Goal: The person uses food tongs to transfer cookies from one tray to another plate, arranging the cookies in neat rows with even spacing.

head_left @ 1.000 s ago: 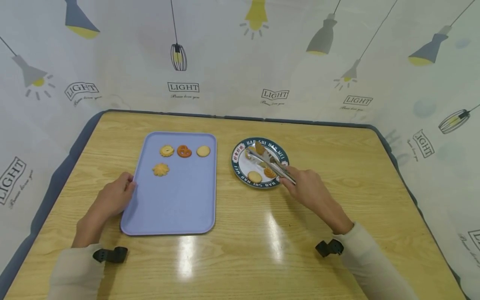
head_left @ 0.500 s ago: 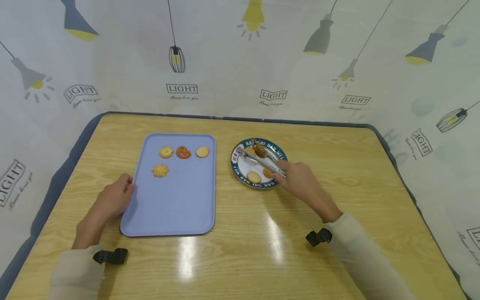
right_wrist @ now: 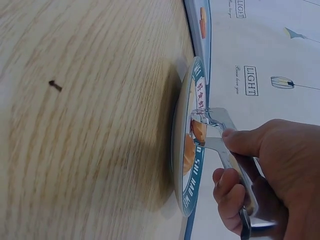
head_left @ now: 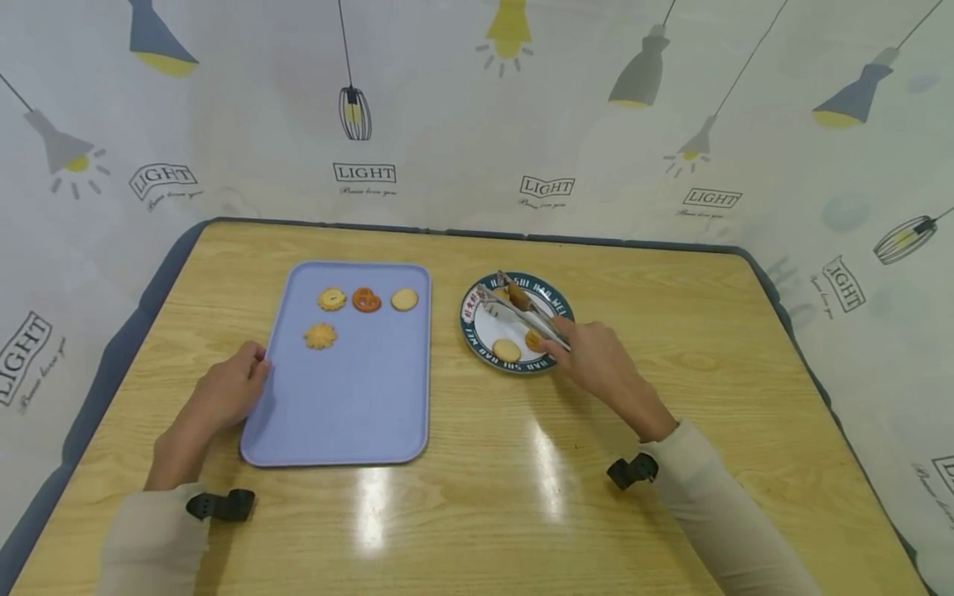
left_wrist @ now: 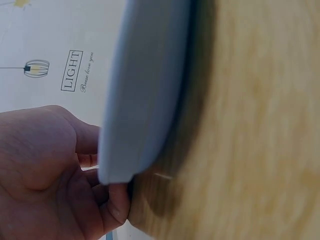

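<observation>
My left hand (head_left: 227, 389) grips the left edge of a lavender tray (head_left: 343, 406). In the left wrist view, curled fingertips tuck under the tray's rim (left_wrist: 142, 100). My right hand (head_left: 604, 360) holds metal tongs (head_left: 547, 333) over a round plate with a green lettered rim (head_left: 468, 331). The tong tips stand apart over the plate's back left, with an elongated brown cookie (head_left: 517, 296) between the arms. In the right wrist view, thumb and fingers wrap the tongs (right_wrist: 224, 118). A round pale cookie (head_left: 507, 351) and a swirled cookie (head_left: 533, 340) lie at the plate's front.
On the tray's far part lie a ring-like cookie (head_left: 331, 299), a pretzel (head_left: 366, 300) and a round cookie (head_left: 405, 300) in a row. A flower-shaped cookie (head_left: 320, 336) lies before them. A printed cloth wall (head_left: 455, 194) borders the wooden table (head_left: 484, 497).
My right hand has shifted left and slightly away, carrying the tong tips toward the plate's back left. My left hand and the tray have stayed in place.
</observation>
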The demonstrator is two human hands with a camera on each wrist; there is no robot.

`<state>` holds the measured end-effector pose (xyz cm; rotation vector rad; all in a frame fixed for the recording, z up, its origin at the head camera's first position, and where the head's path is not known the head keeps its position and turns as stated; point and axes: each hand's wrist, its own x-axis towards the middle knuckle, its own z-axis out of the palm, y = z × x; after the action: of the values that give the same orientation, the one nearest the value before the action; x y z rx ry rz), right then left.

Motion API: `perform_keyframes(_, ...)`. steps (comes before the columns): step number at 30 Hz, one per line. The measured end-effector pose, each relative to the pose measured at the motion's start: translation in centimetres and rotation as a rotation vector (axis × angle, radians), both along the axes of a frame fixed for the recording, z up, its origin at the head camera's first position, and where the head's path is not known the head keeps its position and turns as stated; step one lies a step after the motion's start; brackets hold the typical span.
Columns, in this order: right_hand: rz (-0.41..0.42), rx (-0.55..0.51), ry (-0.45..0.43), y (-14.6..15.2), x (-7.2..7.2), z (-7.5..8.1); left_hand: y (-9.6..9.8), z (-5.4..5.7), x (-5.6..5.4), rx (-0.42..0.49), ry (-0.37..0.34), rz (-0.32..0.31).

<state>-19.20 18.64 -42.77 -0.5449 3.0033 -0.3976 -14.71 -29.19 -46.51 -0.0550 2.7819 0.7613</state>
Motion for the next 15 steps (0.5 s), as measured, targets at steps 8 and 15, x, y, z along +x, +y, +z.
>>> perform_keyframes(8, 0.058, -0.063, 0.062, -0.5, 0.2, 0.5, 0.1, 0.0, -0.3, 0.001, -0.001, -0.001)
perform_keyframes(15, 0.148, -0.118, 0.131, -3.3, 0.5, 1.6, -0.1, 0.2, -0.1, -0.005, -0.006, 0.007)
